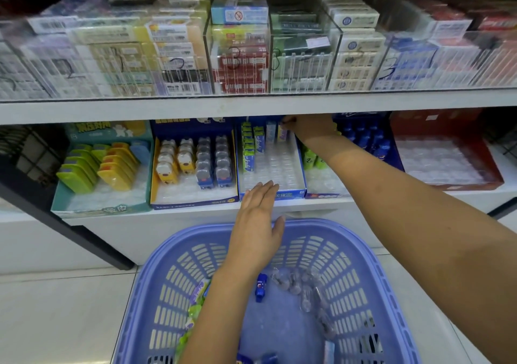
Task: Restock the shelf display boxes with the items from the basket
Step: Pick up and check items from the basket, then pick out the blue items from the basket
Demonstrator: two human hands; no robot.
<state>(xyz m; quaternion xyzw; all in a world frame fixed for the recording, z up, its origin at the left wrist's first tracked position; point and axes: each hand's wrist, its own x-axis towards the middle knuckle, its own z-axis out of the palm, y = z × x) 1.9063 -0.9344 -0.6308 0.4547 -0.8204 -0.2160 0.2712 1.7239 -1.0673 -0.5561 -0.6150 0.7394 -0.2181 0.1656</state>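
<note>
Placing step: right hand (307, 129) at 12 o'clock seems to pinch a small pack (282, 134) into the back row of the blue display box (293, 193), left hand (258, 218) flat and empty over the basket (195, 229) at 6 o'clock; next move needs another pack picked from it.

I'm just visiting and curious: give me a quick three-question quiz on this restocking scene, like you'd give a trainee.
1. True or false: the left hand holds a pack.
2. The right hand reaches into: A teal box, B blue box, C red box.
3. Fill in: the basket sits ____ the shelf.
Key: 1 false; 2 B; 3 below.
</note>
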